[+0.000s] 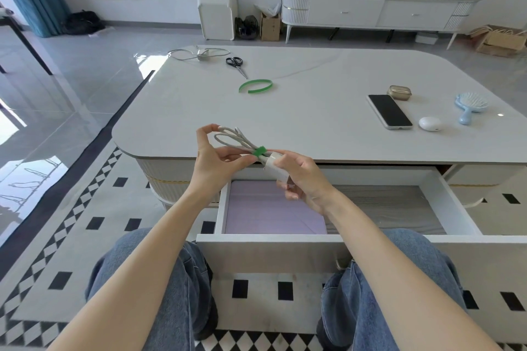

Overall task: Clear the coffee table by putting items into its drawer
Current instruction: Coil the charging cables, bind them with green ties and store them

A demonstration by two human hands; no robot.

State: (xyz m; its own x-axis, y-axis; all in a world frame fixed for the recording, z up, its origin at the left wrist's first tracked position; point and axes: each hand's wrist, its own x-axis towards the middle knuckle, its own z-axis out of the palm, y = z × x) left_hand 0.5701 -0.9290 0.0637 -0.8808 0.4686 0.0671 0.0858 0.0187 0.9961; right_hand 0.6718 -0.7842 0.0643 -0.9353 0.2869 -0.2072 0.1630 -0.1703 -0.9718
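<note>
Over the front edge of the white coffee table (313,111), I hold a coiled white charging cable (231,139) bound with a green strap (259,151). My left hand (216,159) pinches the cable loops and the strap. My right hand (302,177) grips the white charger plug (275,165) at the cable's end. Below my hands the drawer (445,196) stands pulled out, with a purple pad (271,208) lying in its left half. On the table lie a second cable with charger (199,54), black scissors (236,64), and a loose green strap (255,86).
At the table's right are a black phone (389,111), a gold earbud case (399,92), a white earbud case (430,124) and a blue hairbrush (470,105). A white sideboard (379,13) and a white bin (217,14) stand against the far wall.
</note>
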